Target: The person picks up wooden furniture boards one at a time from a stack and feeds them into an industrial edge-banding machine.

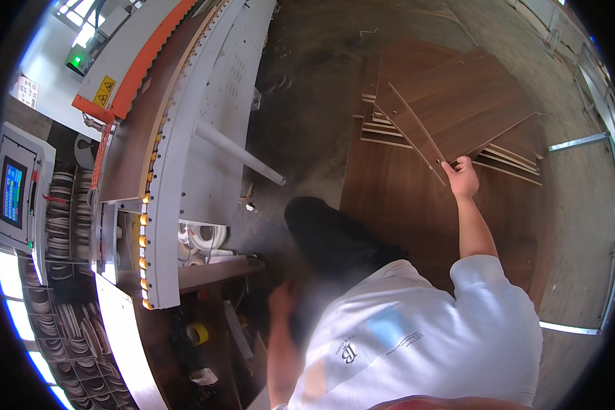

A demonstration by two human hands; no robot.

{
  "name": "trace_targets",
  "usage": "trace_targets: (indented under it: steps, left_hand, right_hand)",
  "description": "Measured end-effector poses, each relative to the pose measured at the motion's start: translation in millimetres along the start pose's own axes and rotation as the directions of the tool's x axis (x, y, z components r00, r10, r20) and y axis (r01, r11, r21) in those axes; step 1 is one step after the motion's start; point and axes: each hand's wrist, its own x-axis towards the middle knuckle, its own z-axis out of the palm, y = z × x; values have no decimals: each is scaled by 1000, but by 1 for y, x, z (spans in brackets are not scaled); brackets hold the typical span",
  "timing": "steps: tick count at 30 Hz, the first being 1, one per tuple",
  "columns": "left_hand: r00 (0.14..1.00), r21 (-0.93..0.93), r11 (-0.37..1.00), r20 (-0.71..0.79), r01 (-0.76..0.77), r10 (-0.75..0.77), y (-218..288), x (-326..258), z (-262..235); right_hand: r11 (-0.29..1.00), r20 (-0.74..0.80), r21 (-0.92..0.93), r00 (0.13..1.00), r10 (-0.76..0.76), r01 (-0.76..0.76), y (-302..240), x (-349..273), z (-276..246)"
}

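My right hand (463, 178) reaches out to the right and is closed on the near end of a narrow brown board strip (417, 134). The strip lies slantwise over a stack of dark brown wood-grain panels (468, 96), with small dark holes near its ends. Several panels in the stack sit at differing angles, showing pale edges. My left hand (283, 299) hangs low beside my body, near the machine's lower end. It is dim and smeared, so its fingers cannot be made out.
A long white and orange machine (212, 89) runs along the left, a brown panel (147, 130) resting on its roller edge. A control screen (14, 191) stands at far left, above racks of coiled edging (60, 219). Yellow tape (197, 333) lies below. A large brown panel (383, 178) lies under the stack.
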Motion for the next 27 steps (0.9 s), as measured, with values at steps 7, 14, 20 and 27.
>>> trace_targets:
  steps: [7, 14, 20, 27]
  left_hand:
    - [999, -19, 1000, -51, 4, -5, -4, -8, 3]
    - [998, -26, 1000, -58, -13, 12, 17, -9, -14]
    - [989, -30, 989, 53, 141, -140, 22, 1, -20]
    - [998, -4, 999, -43, -38, 38, -13, 2, 10]
  right_hand:
    - [985, -147, 173, 988, 42, -16, 50, -3, 9]
    - [972, -313, 50, 921, 234, -230, 54, -11, 7]
    - [930, -56, 176, 940, 338, -324, 25, -12, -13]
    - [455, 286, 790, 903, 320, -411, 137, 19, 16]
